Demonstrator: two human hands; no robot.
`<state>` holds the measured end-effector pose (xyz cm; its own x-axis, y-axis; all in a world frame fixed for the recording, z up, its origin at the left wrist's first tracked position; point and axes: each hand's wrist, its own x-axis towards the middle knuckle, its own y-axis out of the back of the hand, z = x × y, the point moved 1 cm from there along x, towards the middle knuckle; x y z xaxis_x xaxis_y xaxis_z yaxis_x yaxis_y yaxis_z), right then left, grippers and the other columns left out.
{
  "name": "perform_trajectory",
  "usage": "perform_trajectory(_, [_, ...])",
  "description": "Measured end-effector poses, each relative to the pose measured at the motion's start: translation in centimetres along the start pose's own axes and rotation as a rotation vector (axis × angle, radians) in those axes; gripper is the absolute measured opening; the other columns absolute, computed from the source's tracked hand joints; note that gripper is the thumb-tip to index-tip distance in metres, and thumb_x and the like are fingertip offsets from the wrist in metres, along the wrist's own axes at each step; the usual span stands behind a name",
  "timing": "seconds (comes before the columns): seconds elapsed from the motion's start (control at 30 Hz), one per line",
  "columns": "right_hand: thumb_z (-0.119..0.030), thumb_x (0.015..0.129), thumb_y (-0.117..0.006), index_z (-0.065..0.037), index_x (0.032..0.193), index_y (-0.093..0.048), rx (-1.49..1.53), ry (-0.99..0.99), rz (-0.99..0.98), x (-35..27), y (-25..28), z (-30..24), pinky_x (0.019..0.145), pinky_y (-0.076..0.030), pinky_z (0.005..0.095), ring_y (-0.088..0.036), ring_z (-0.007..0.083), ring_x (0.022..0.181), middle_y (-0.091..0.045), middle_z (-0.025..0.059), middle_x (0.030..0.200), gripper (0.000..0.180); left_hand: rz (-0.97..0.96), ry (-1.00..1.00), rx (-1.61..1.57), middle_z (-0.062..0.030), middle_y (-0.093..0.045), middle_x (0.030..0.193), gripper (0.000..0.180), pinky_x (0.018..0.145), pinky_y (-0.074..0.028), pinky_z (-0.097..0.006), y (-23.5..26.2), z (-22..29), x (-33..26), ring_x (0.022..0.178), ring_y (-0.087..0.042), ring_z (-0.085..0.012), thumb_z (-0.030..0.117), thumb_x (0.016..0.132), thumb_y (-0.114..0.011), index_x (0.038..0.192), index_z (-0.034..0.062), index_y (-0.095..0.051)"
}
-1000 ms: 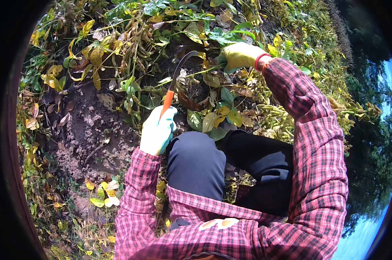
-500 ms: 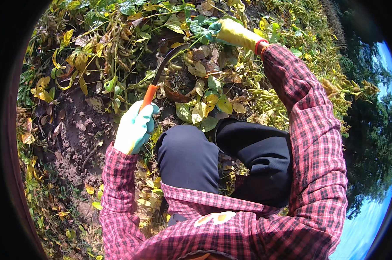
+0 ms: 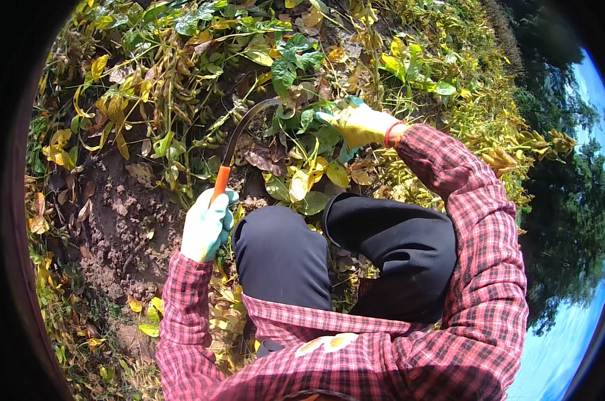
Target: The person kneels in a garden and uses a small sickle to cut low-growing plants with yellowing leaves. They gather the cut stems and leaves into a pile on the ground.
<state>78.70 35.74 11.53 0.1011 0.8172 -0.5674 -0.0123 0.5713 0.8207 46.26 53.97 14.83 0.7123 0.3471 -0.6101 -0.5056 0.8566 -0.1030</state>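
Note:
My left hand point(image 3: 207, 226), in a pale glove with green fingers, is closed around the orange handle of a sickle point(image 3: 234, 142). The dark curved blade reaches up and right among the plants, its tip near a green leaf. My right hand point(image 3: 361, 125), in a yellow glove with green fingers, is right of the blade tip, among stems and leaves. Its thumb and forefinger look spread apart, and I make out nothing held between them. Broad green leaves point(image 3: 294, 65) stand just beyond the blade. Yellowing leaves point(image 3: 299, 184) lie below it.
Bean-like plants with dry pods point(image 3: 172, 80) fill the far side and the right. Bare brown soil point(image 3: 125, 220) lies to the left. My bent knees point(image 3: 282, 250) in dark trousers are close beneath the hands. Trees point(image 3: 563, 214) and sky show at the far right.
My right hand has come nearer to me, its fingers parting from the green leaves it was gripping. The sickle and left hand have shifted slightly nearer and left in view.

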Motion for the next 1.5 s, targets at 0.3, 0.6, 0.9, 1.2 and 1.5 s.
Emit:
perform_trajectory(0.3, [-0.014,0.085,-0.044,-0.003,0.089,-0.060,0.181,-0.116,0.105,0.5,-8.6,0.6,0.071,-0.046,0.0435,-0.061,0.0322,0.078,-0.061,0.0159,0.081,0.020,-0.005,0.010,-0.147,0.0017,-0.054,0.076,0.020,0.054,-0.038,-0.019,-2.0,-3.9,3.7,0.059,-0.044,-0.0050,0.017,0.096,-0.050,0.102,0.0005,-0.059])
perform_trajectory(0.6, [-0.045,0.087,-0.053,0.003,0.094,-0.061,0.885,-0.096,0.071,4.8,2.8,-5.3,0.074,-0.048,0.0431,-0.062,0.0347,0.089,-0.064,0.0215,0.092,0.050,0.122,-0.031,-0.237,0.0005,-0.048,0.057,0.021,0.039,-0.033,-0.021,-1.2,-2.5,3.4,0.044,-0.044,-0.0076,0.022,0.095,-0.049,0.099,0.0032,-0.058])
perform_trajectory(0.9, [-0.025,0.076,-0.071,-0.005,0.131,-0.042,0.301,-0.132,0.852,3.3,8.0,-1.4,0.083,-0.049,0.0407,-0.059,0.0346,0.099,-0.058,0.0181,0.114,0.065,-0.129,0.048,0.556,-0.0107,-0.060,0.082,0.035,0.071,-0.045,-0.032,0.1,-6.9,6.3,0.076,-0.059,-0.0195,0.035,0.090,-0.052,0.104,0.0042,-0.060])
perform_trajectory(1.2, [-0.037,0.095,-0.045,0.001,0.112,-0.055,0.392,-0.880,0.615,8.1,4.3,5.1,0.084,-0.045,0.0401,-0.060,0.0310,0.099,-0.062,0.0216,0.110,0.043,-0.180,-0.002,0.282,-0.0029,-0.060,0.083,0.027,0.067,-0.044,-0.025,-0.5,-7.2,6.3,0.071,-0.053,-0.0098,0.029,0.092,-0.056,0.103,0.0042,-0.060])
perform_trajectory(1.5, [-0.024,0.081,-0.057,-0.004,0.096,-0.059,0.182,0.067,0.436,4.1,0.6,0.9,0.060,-0.048,0.0431,-0.060,0.0338,0.062,-0.061,0.0170,0.067,0.025,-0.175,0.044,-0.273,0.0004,-0.049,0.059,0.024,0.036,-0.031,-0.023,-4.5,3.5,10.2,0.040,-0.039,-0.0085,0.024,0.097,-0.044,0.098,0.0042,-0.057])
